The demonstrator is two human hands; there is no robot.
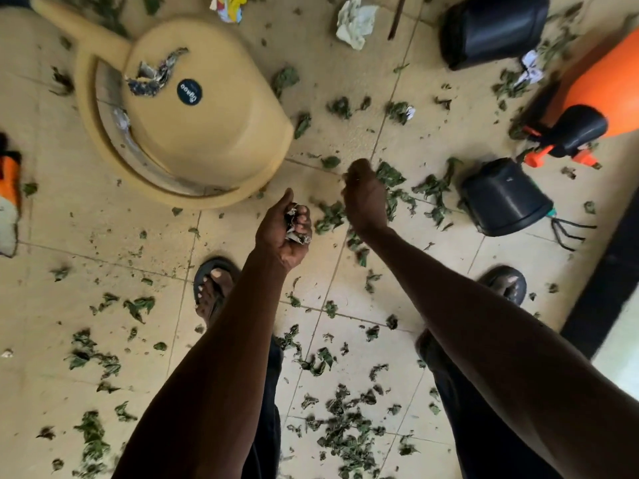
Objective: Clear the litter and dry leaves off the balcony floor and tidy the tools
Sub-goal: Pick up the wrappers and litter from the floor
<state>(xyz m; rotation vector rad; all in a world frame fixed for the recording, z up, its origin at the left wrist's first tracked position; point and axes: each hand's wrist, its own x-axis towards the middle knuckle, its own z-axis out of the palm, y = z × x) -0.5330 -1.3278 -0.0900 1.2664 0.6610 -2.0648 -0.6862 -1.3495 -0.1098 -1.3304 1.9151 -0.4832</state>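
Item: left hand point(284, 227), fingers curled tight on a wad of crumpled paper litter point(296, 225); right hand point(363, 195), seen from the back, closure indeterminate. The tan plastic swing-lid dustbin point(193, 122) stands at 11 o'clock of the left hand, its domed lid flap running lengthwise from 10 to 4 o'clock with scraps already lodged at the slot. Handling note: carry the wad fully over the flap and push through before releasing, lest it rejoin the dry green leaves point(332, 216) on the beige tiled floor point(103, 229).
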